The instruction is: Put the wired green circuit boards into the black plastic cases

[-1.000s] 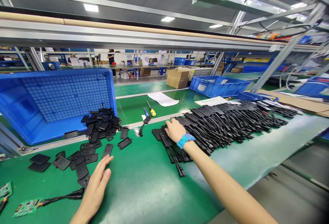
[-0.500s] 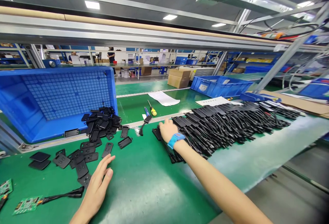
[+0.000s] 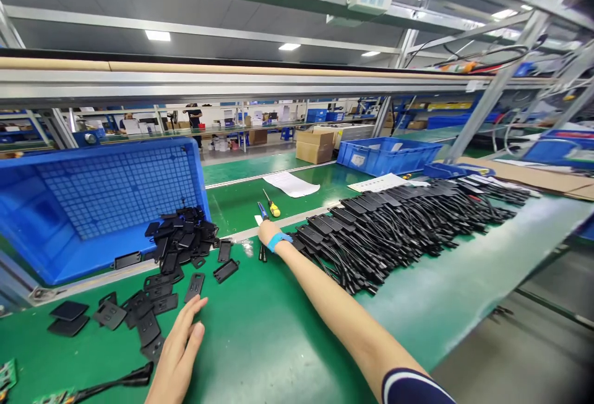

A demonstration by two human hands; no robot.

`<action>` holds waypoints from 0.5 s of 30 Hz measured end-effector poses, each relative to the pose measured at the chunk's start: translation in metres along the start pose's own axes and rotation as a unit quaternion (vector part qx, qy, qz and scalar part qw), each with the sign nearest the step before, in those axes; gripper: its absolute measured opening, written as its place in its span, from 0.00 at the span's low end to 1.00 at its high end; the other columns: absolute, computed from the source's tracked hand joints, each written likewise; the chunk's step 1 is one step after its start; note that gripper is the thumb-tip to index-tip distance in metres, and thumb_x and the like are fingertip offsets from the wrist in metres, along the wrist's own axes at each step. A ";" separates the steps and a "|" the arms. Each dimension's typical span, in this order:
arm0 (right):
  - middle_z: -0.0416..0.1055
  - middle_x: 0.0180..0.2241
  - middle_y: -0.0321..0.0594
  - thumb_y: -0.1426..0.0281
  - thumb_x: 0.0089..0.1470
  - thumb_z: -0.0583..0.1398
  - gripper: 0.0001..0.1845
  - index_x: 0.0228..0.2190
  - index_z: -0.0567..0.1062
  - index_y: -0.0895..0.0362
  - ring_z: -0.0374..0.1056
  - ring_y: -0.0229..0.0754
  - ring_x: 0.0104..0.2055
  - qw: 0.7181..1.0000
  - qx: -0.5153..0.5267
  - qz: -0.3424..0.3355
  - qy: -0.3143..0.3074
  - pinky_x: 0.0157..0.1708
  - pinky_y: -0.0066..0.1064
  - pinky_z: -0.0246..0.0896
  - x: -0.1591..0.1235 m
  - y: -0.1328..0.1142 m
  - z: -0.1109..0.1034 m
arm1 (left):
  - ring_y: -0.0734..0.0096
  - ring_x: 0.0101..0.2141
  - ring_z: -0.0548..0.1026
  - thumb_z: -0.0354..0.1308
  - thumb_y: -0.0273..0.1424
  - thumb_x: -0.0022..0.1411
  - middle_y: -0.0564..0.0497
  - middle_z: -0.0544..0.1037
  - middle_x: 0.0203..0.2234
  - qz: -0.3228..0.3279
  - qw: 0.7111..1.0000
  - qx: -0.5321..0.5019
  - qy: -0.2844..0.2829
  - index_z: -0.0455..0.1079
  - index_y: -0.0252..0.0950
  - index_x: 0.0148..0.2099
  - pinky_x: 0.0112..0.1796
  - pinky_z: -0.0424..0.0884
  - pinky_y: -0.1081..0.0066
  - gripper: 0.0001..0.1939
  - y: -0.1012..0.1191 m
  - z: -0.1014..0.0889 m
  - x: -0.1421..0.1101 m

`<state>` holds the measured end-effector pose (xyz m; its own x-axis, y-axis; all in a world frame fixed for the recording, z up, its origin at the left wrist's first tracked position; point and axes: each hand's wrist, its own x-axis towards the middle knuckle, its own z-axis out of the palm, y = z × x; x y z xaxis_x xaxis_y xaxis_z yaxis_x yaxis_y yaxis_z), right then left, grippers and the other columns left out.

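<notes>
My right hand [image 3: 268,231], with a blue wristband [image 3: 279,240], is stretched far forward and curls down over a lone black cable piece [image 3: 262,254] whose tail shows below the fingers. It sits just left of a long row of black cable assemblies [image 3: 394,224]. My left hand [image 3: 179,345] lies open and flat on the green mat [image 3: 260,336], fingers out, beside scattered black plastic covers [image 3: 148,323]. More covers are heaped [image 3: 183,234] against a tipped blue crate [image 3: 106,200].
A yellow-handled screwdriver [image 3: 273,207] and a blue one [image 3: 262,209] lie just beyond my right hand, with a white sheet [image 3: 291,184] behind them. A blue bin [image 3: 387,153] and cardboard boxes [image 3: 313,144] stand further back. A cable on a circuit board [image 3: 116,382] lies at the bottom left.
My right hand left the near end of the cable row and moved left and forward onto the lone cable piece. The left hand stayed put. The view tilted down slightly.
</notes>
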<state>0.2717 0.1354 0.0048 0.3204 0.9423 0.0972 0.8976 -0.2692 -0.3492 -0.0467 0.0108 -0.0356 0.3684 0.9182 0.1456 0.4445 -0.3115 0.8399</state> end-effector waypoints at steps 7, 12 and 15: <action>0.72 0.32 0.38 0.69 0.61 0.56 0.14 0.47 0.70 0.63 0.70 0.38 0.32 0.997 0.056 -0.052 -0.017 0.35 0.32 0.67 -0.061 0.065 -0.044 | 0.58 0.61 0.52 0.42 0.47 0.65 0.54 0.55 0.62 0.002 1.000 -0.001 -0.024 0.58 0.50 0.60 0.59 0.55 0.54 0.23 0.005 0.000 -0.001; 0.75 0.31 0.51 0.81 0.56 0.51 0.22 0.51 0.71 0.63 0.71 0.42 0.33 0.998 0.031 -0.054 -0.003 0.35 0.31 0.59 -0.100 0.089 -0.036 | 0.59 0.58 0.59 0.43 0.45 0.66 0.49 0.57 0.60 0.016 0.999 0.018 -0.035 0.63 0.46 0.56 0.57 0.58 0.58 0.21 0.011 0.003 -0.004; 0.74 0.28 0.61 0.81 0.52 0.51 0.24 0.52 0.70 0.68 0.70 0.46 0.27 0.999 0.011 -0.042 0.005 0.28 0.34 0.53 -0.107 0.094 -0.023 | 0.60 0.56 0.62 0.51 0.43 0.63 0.46 0.59 0.59 0.048 0.996 0.069 -0.026 0.64 0.43 0.55 0.53 0.64 0.62 0.21 0.014 0.005 -0.012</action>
<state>0.3292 0.0044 -0.0168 0.2467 0.9594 0.1364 0.9146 -0.1840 -0.3601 -0.0411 -0.0058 -0.0282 0.4548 0.8698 0.1911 0.5127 -0.4312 0.7425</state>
